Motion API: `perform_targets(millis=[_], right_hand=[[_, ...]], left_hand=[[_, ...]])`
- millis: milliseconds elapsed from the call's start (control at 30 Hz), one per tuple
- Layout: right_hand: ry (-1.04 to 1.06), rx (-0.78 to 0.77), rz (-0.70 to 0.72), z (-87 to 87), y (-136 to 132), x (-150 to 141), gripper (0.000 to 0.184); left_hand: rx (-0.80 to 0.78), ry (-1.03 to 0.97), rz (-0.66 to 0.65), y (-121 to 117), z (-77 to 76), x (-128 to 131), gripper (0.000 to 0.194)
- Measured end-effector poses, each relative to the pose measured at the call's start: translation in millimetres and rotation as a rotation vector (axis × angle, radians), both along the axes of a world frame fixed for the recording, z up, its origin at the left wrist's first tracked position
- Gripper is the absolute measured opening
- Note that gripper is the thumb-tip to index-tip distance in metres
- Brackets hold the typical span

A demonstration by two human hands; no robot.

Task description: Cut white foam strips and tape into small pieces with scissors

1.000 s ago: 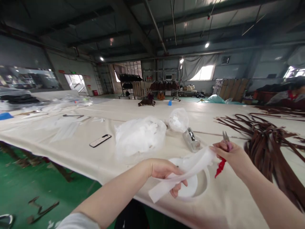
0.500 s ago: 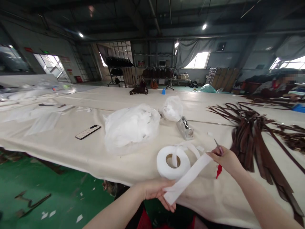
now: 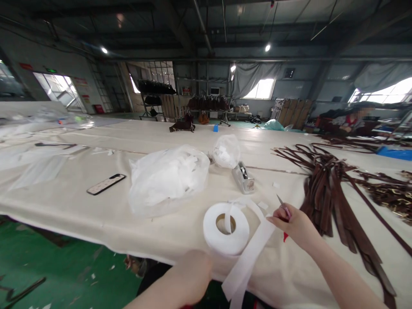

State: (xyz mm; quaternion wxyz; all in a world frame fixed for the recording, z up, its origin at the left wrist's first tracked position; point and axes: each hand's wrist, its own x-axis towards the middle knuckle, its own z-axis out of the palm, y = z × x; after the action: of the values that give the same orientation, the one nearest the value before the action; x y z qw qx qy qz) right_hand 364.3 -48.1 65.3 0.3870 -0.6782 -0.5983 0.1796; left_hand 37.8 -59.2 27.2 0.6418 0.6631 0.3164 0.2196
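Observation:
My right hand [image 3: 294, 225] is closed, pinching the upper end of a white tape strip [image 3: 247, 257] between thumb and fingers. It also holds a small pointed metal tool [image 3: 283, 206] with a pinkish handle; whether that is snips cannot be made out. Something red [image 3: 285, 237] hangs below this hand. The strip slants down toward the table's front edge, where a second length shows behind it. A roll of white tape [image 3: 210, 229] lies flat beside it, its loose tail curling toward my right hand. My left hand [image 3: 198, 274] is low at the front edge, motion-blurred, fingers hidden, apart from the strip.
A tape dispenser [image 3: 245, 182] and two clear plastic bags of white material, one large [image 3: 167, 180] and one small [image 3: 227, 151], stand behind the roll. A phone [image 3: 106, 184] lies left. Brown straps [image 3: 331, 189] heap up right. A person [image 3: 349, 122] sits far right.
My left hand has let go of the strip's lower end and moved left and down. The strip now hangs from my right hand. The view has shifted a little to the right.

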Motion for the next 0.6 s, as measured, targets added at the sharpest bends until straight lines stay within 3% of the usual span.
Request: perform_targets(millis=[33,67,133,167,233,300,400,500,600], right_hand=[[0.005,-0.007,0.04,7.8,-4,-10,0.04],[0.01,-0.014,0.079,15.8,-7,-20,0.038],[0.045,-0.019,0.151,30.9,-11,-40,0.035],[0.085,-0.016,0.181,37.2,-12,-49,0.035],[0.192,0.005,0.212,46.1,-12,-62,0.04],[0.277,0.037,0.204,48.0,-13,-67,0.045],[0.354,-0.005,0.144,37.1,-21,-65,0.04],[0.597,-0.201,0.158,16.4,-36,-67,0.045],[0.825,-0.438,0.259,-0.6,-48,-78,0.048]], left_hand=[[0.068,0.032,0.064,6,17.1,5,0.031],[0.236,0.123,0.143,12,33.7,14,0.031],[0.478,0.167,0.185,27,61.0,36,0.048],[0.493,0.148,0.138,33,69.8,47,0.06],[0.421,0.114,-0.001,42,75.9,65,0.056],[0.274,0.081,-0.085,45,68.6,74,0.049],[-0.035,-0.064,-0.096,42,45.6,70,0.053],[-0.333,-0.232,-0.122,39,25.6,55,0.052],[-0.441,-0.269,-0.085,42,16.5,43,0.049]])
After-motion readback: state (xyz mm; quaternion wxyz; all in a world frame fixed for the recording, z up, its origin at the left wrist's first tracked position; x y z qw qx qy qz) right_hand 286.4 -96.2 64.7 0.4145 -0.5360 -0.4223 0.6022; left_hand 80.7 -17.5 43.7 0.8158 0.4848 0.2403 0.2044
